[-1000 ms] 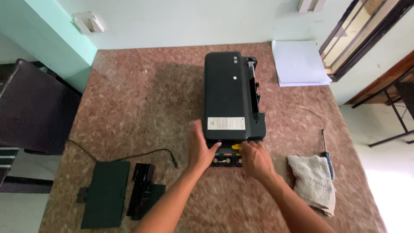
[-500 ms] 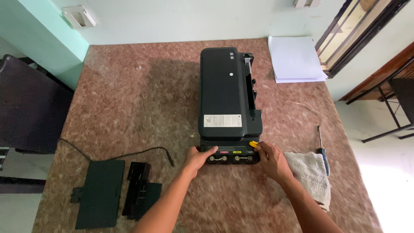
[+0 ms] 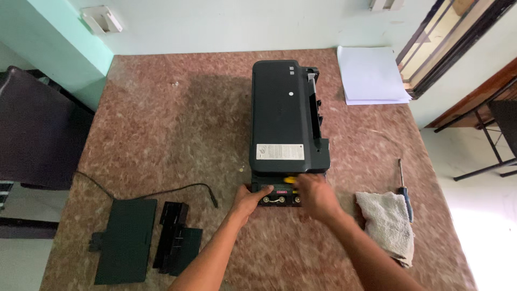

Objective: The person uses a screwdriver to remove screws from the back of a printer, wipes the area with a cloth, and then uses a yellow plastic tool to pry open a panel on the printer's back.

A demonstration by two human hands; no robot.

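Spillage is the risk, I think: the left hand (image 3: 249,200) clasps the ink tank block (image 3: 280,197) at the near end of the black printer (image 3: 285,118) on the bench (image 3: 177,134), the right hand (image 3: 318,196) has its grip curled over it, and a jerk could tip it.

Two bare forearms and hands, lower middle of the frame.

The left hand (image 3: 252,198) and right hand (image 3: 318,196) wear no gloves, rings, watch or bands. Both forearms are uncovered as far as the bottom edge, with no sleeve showing. The right hand is slightly blurred, so its fingers cannot be made out sharply.
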